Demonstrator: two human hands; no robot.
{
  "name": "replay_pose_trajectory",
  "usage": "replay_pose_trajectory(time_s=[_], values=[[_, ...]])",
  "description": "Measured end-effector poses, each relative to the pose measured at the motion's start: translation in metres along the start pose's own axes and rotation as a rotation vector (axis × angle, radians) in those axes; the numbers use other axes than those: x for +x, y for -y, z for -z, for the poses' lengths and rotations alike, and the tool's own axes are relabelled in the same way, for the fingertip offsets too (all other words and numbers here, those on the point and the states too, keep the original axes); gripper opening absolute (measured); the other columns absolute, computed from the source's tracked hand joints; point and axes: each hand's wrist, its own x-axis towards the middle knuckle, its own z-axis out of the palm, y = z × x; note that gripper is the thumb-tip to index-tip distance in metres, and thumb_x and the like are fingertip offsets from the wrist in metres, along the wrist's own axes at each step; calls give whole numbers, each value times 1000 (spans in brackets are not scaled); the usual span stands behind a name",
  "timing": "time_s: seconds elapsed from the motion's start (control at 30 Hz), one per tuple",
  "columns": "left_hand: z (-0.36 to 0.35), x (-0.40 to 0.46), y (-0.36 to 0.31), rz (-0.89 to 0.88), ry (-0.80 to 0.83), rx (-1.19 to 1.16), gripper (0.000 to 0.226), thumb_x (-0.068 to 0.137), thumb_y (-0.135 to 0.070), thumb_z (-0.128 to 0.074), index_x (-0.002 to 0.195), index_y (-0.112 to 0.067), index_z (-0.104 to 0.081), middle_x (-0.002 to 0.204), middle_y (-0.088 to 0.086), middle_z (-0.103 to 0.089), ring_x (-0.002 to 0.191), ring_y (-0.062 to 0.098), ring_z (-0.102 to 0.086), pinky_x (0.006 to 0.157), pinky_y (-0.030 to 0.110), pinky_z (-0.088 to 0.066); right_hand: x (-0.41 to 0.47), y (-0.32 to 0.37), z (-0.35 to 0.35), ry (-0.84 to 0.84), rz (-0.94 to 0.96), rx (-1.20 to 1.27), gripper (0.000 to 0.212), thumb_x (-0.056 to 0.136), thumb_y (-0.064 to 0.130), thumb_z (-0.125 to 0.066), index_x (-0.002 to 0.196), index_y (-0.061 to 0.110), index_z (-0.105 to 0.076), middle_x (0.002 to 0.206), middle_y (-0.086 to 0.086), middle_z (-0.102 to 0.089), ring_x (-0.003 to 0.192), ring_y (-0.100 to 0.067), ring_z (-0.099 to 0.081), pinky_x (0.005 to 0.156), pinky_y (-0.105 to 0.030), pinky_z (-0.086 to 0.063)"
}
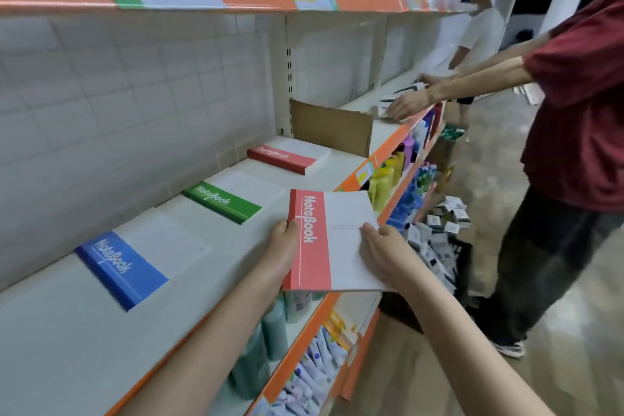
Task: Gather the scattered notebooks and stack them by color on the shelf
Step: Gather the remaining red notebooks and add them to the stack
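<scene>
- Left hand (282, 248) grips the red notebook (329, 243) at its spine edge; right hand (383, 252) clamps the opposite side, thumb on top.
- It's a red band, white cover, held level over the shelf's (50, 331) front edge.
- Blue stack (121, 268), green stack (224, 201) and red stack (282, 157) are already sorted along the back; this one looks bound for red.

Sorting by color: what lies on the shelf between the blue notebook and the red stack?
The green notebook, alone between blue notebook and red stack, head view.
</scene>
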Motion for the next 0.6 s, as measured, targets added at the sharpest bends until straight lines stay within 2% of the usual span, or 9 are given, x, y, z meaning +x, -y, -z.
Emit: replay_pose_trajectory(time_s=[0.17, 0.23, 0.3, 0.47, 0.53, 0.6], values=[[-23, 64, -25, -2, -3, -4, 35, 101, -31, -38, 119, -6, -55, 88, 7, -68, 72, 19, -66, 56, 24, -46, 70, 12, 11, 2, -5, 47, 34, 99, 40, -36, 100, 9, -50, 103, -13, -58, 97, -30, -57, 88, -42, -46], [-27, 88, -35, -12, -11, 4, 37, 101, -33, -38, 121, -7, -54, 90, 7, -68, 74, 20, -66, 57, 25, -46, 97, 21, 14, 6, 5, 58, 32, 99, 39, -37, 97, 10, -50, 97, -10, -58, 90, -27, -58, 82, -39, -48], [-30, 109, -43, -11, -21, 0, 36, 101, -34, -39, 122, -8, -53, 95, 8, -68, 80, 21, -66, 59, 25, -47, 120, 29, 16, 9, 10, 57, 30, 99, 40, -37, 91, 13, -50, 92, -7, -57, 83, -22, -56, 75, -35, -44], [-37, 150, -57, -17, -32, -30, 38, 102, -35, -38, 131, -15, -50, 114, 12, -66, 97, 28, -66, 78, 33, -53, 167, 42, 17, 36, 32, 41, 31, 100, 37, -37, 103, 8, -49, 102, -10, -58, 87, -23, -54, 74, -33, -41], [-38, 163, -61, -15, -45, -32, 39, 102, -34, -38, 134, -15, -47, 117, 13, -65, 100, 29, -65, 80, 33, -51, 183, 47, 15, 48, 38, 59, 31, 100, 36, -38, 105, 7, -49, 104, -12, -57, 90, -25, -55, 76, -33, -44], [-38, 175, -63, -6, -75, -38, 40, 102, -34, -37, 136, -15, -45, 117, 13, -64, 98, 29, -65, 76, 32, -51, 200, 51, 13, 62, 57, 34, 29, 99, 36, -38, 100, 9, -48, 97, -9, -55, 79, -19, -53, 64, -28, -40]])
